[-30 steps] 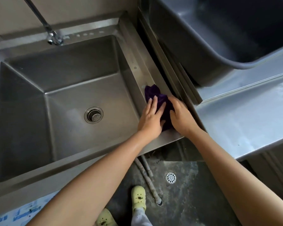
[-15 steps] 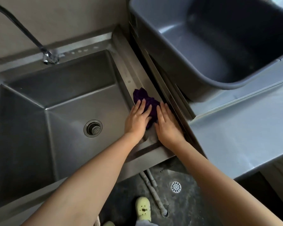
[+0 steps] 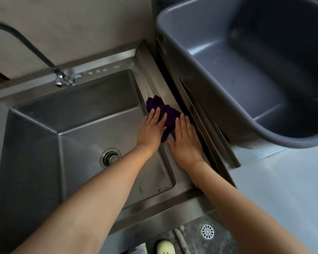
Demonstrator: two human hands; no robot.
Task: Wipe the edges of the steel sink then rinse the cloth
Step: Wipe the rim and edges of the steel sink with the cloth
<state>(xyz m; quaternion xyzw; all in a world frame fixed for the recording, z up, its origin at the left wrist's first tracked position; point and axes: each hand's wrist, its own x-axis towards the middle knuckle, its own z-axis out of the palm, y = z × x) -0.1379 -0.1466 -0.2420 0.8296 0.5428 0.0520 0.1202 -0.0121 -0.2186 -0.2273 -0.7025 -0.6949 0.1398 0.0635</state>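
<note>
Hands flat, fingers spread: left (image 3: 151, 130) and right (image 3: 185, 142) both pressing cloth (image 3: 168, 114) onto sink (image 3: 151, 79) right rim. Suggest even pressure, pushing straight toward back corner.

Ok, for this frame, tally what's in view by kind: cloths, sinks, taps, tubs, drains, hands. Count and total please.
Cloths: 1, the purple cloth
Sinks: 1, the steel sink
Taps: 1, the tap
Tubs: 1, the grey tub
Drains: 2, the sink drain and the floor drain
Hands: 2, the left hand and the right hand, both flat on the cloth
Total: 8
</note>
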